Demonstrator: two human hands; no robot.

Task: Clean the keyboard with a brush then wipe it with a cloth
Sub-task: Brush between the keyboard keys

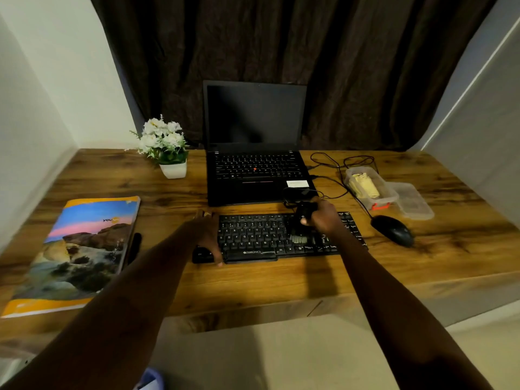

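A black external keyboard (253, 240) lies on the wooden desk (253, 285) in front of the laptop. My right hand (323, 218) grips a black brush (302, 223) over the keyboard's right half, with the pale bristles down on the keys. Over the keyboard's left end lies my left hand (206, 235), fingers curled round the edge, thumb at the front corner. A yellowish cloth (364, 185) lies folded inside a clear plastic box (391, 197) at the right.
An open black laptop (254, 164) stands behind the keyboard. A black mouse (392, 230) with its cable and a clear lid (413, 204) lie at the right. A white flower pot (168, 152) and a colourful notebook (76, 254) with a dark pen beside it are on the left.
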